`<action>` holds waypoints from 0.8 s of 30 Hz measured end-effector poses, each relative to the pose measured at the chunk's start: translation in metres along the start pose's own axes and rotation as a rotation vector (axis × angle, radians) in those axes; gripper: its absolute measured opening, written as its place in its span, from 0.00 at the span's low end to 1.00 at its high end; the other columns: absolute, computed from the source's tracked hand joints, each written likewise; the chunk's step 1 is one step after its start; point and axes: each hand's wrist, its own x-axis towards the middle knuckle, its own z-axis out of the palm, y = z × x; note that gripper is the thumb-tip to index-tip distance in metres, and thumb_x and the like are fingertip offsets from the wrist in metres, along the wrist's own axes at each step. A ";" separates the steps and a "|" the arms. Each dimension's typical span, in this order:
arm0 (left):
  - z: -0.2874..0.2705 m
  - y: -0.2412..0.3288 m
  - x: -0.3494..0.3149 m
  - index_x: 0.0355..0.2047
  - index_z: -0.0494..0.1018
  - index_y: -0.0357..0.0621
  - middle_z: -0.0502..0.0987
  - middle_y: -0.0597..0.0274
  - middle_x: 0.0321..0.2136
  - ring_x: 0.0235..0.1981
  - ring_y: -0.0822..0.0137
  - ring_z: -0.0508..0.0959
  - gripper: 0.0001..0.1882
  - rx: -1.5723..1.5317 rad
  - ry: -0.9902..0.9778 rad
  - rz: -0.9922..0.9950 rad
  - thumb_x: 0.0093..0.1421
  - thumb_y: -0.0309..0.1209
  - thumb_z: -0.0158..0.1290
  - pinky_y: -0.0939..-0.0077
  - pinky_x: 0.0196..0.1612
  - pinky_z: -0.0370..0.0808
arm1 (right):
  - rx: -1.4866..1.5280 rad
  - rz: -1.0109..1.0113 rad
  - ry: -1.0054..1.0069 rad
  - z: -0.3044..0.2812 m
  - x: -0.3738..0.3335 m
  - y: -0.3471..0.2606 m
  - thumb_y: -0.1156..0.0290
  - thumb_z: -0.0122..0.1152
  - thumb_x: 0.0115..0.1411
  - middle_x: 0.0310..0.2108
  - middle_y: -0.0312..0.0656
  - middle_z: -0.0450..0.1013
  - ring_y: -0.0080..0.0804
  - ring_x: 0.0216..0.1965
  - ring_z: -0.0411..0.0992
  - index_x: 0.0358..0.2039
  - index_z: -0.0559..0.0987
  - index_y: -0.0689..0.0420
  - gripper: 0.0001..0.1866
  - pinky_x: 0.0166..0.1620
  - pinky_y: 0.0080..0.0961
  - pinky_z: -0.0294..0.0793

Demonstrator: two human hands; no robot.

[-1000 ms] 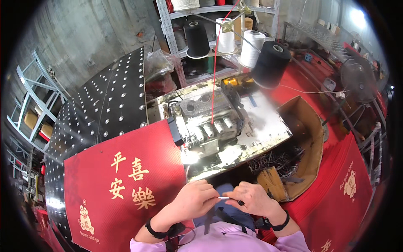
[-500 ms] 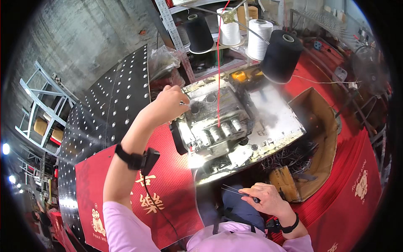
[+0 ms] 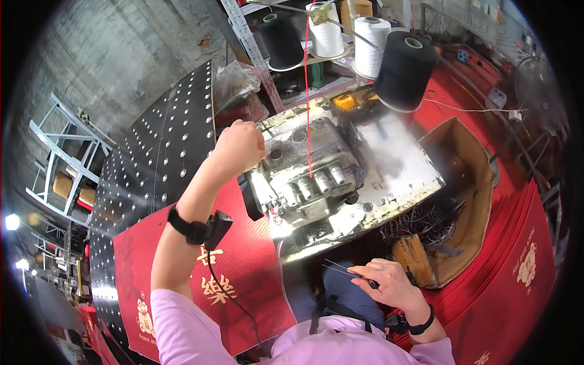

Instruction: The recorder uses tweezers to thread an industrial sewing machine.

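Left hand (image 3: pixel 237 146) curled at overlock machine's (image 3: pixel 316 149) far-left corner, can't tell if holding anything; right hand (image 3: pixel 390 283) pinches tweezers (image 3: pixel 353 273), prongs apart, in front of machine; raising them carelessly could snag red thread (image 3: pixel 307 91) above machine; count: 1 machine, 1 tweezers, 1 red thread, 2 black thread cones (image 3: pixel 406 70), 2 white thread cones (image 3: pixel 372 52) behind machine

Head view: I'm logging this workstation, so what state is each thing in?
Right hand: closed on tweezers
Tweezers: tips apart
Left hand: at sewing machine, grip unclear
Sewing machine: cannot tell whether running
Red thread: drawn straight
Cardboard box: open, holding dark scraps
Red mat: spread out
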 end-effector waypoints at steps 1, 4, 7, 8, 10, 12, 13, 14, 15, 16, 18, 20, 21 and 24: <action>0.001 0.002 -0.004 0.25 0.81 0.42 0.78 0.55 0.31 0.43 0.52 0.74 0.07 0.019 0.059 0.003 0.46 0.30 0.62 0.61 0.46 0.73 | 0.006 -0.009 0.018 -0.001 0.000 0.001 0.67 0.66 0.56 0.23 0.40 0.75 0.36 0.26 0.74 0.39 0.82 0.56 0.11 0.31 0.29 0.73; 0.001 0.003 -0.014 0.25 0.80 0.37 0.78 0.56 0.28 0.37 0.58 0.77 0.08 -0.011 0.172 -0.027 0.48 0.31 0.63 0.66 0.42 0.74 | 0.017 -0.016 0.046 -0.003 -0.001 0.003 0.66 0.65 0.57 0.23 0.40 0.74 0.36 0.25 0.73 0.40 0.81 0.54 0.11 0.30 0.29 0.73; -0.005 -0.006 -0.012 0.25 0.79 0.34 0.79 0.58 0.25 0.30 0.67 0.78 0.11 -0.443 0.053 -0.229 0.50 0.31 0.64 0.73 0.36 0.73 | 0.035 -0.010 0.047 -0.004 -0.001 0.003 0.66 0.66 0.56 0.23 0.40 0.74 0.36 0.25 0.73 0.40 0.81 0.54 0.11 0.30 0.29 0.73; -0.006 -0.011 -0.011 0.27 0.79 0.33 0.78 0.60 0.22 0.25 0.74 0.75 0.11 -0.523 -0.024 -0.226 0.52 0.31 0.64 0.79 0.32 0.71 | 0.034 -0.014 0.047 -0.004 -0.001 0.003 0.66 0.66 0.56 0.23 0.40 0.74 0.36 0.25 0.73 0.40 0.81 0.55 0.11 0.30 0.29 0.73; -0.009 -0.018 -0.009 0.27 0.79 0.33 0.78 0.61 0.22 0.26 0.75 0.75 0.10 -0.599 -0.067 -0.222 0.52 0.30 0.63 0.79 0.32 0.70 | 0.031 -0.018 0.047 -0.003 0.000 0.003 0.66 0.66 0.56 0.23 0.40 0.74 0.36 0.25 0.73 0.39 0.82 0.55 0.11 0.30 0.29 0.73; -0.012 -0.023 -0.010 0.27 0.79 0.34 0.78 0.62 0.22 0.26 0.75 0.74 0.10 -0.647 -0.055 -0.235 0.52 0.30 0.63 0.79 0.32 0.70 | 0.025 -0.006 0.048 -0.003 0.000 0.002 0.66 0.66 0.56 0.23 0.40 0.74 0.36 0.25 0.73 0.39 0.82 0.55 0.11 0.30 0.29 0.74; -0.013 -0.023 -0.013 0.27 0.79 0.34 0.77 0.63 0.23 0.27 0.76 0.73 0.09 -0.659 -0.039 -0.260 0.52 0.29 0.63 0.79 0.32 0.69 | 0.031 -0.014 0.050 -0.003 -0.001 0.002 0.66 0.66 0.56 0.23 0.40 0.74 0.36 0.25 0.73 0.39 0.82 0.55 0.11 0.30 0.29 0.74; -0.015 -0.022 -0.016 0.27 0.79 0.34 0.77 0.64 0.23 0.27 0.76 0.73 0.09 -0.669 -0.023 -0.277 0.53 0.29 0.63 0.79 0.32 0.69 | 0.033 -0.011 0.051 -0.003 -0.001 0.002 0.67 0.66 0.56 0.23 0.40 0.75 0.36 0.26 0.73 0.39 0.82 0.55 0.11 0.30 0.29 0.74; -0.017 -0.021 -0.020 0.26 0.78 0.34 0.76 0.66 0.24 0.27 0.77 0.72 0.09 -0.668 0.038 -0.224 0.53 0.29 0.63 0.79 0.32 0.68 | 0.032 0.002 0.045 -0.004 -0.001 0.003 0.67 0.66 0.56 0.23 0.40 0.75 0.36 0.26 0.74 0.39 0.82 0.56 0.11 0.30 0.29 0.74; -0.019 -0.019 -0.026 0.26 0.78 0.34 0.74 0.67 0.24 0.27 0.77 0.71 0.09 -0.663 0.098 -0.164 0.53 0.29 0.63 0.79 0.32 0.68 | 0.039 -0.008 0.052 -0.004 -0.002 0.004 0.67 0.66 0.56 0.23 0.41 0.75 0.37 0.26 0.74 0.39 0.82 0.56 0.11 0.30 0.29 0.74; -0.023 -0.013 -0.040 0.25 0.77 0.34 0.72 0.69 0.25 0.28 0.78 0.69 0.09 -0.736 0.122 -0.077 0.54 0.29 0.63 0.80 0.32 0.67 | 0.045 0.001 0.029 -0.005 -0.002 0.006 0.67 0.67 0.56 0.23 0.41 0.74 0.37 0.26 0.74 0.39 0.82 0.56 0.12 0.30 0.29 0.74; -0.025 -0.007 -0.054 0.24 0.77 0.35 0.69 0.70 0.25 0.28 0.79 0.67 0.09 -0.869 0.043 -0.050 0.55 0.28 0.63 0.80 0.32 0.65 | 0.059 -0.009 0.049 -0.006 -0.001 0.008 0.67 0.66 0.56 0.24 0.41 0.75 0.37 0.26 0.74 0.39 0.82 0.57 0.12 0.30 0.29 0.74; -0.025 -0.005 -0.059 0.24 0.76 0.35 0.69 0.71 0.24 0.28 0.79 0.67 0.09 -0.865 0.072 -0.029 0.55 0.28 0.63 0.81 0.32 0.65 | 0.060 -0.005 0.043 -0.006 -0.001 0.008 0.67 0.66 0.56 0.24 0.42 0.75 0.37 0.26 0.74 0.39 0.82 0.58 0.12 0.30 0.29 0.74; -0.020 0.005 -0.071 0.25 0.76 0.36 0.69 0.73 0.23 0.27 0.81 0.67 0.08 -0.915 0.122 -0.069 0.57 0.28 0.62 0.83 0.31 0.64 | 0.112 0.003 0.076 -0.005 0.001 0.004 0.71 0.63 0.58 0.26 0.42 0.76 0.35 0.25 0.74 0.40 0.82 0.60 0.11 0.32 0.27 0.73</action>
